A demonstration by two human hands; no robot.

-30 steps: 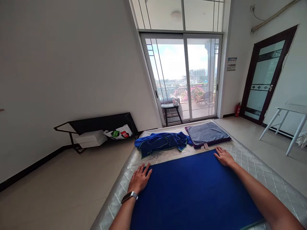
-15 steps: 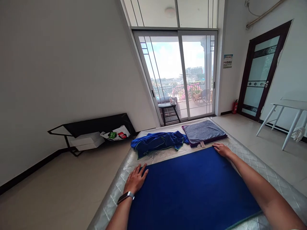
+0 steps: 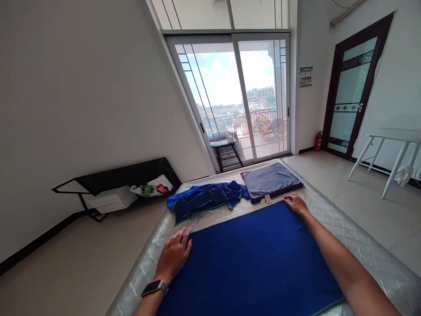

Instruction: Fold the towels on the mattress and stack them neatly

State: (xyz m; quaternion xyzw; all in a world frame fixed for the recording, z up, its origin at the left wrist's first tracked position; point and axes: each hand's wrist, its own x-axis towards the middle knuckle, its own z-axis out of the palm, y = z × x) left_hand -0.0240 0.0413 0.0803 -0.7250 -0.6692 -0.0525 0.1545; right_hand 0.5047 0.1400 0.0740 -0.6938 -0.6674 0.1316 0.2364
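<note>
The flat blue cloth (image 3: 246, 259) lies spread on the quilted mattress (image 3: 348, 224), nearer than the crumpled blue cloth (image 3: 205, 198) and grey towel (image 3: 271, 180), the left hand (image 3: 173, 255), fingers extended, at its far left corner, the right hand (image 3: 296, 205) at its far right, whether gripping indeterminable.

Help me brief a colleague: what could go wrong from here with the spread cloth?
The spread cloth could wrinkle if the left hand, at its edge, drags it. The right hand, at its far corner, is close to the grey towel and might nudge it askew.
</note>
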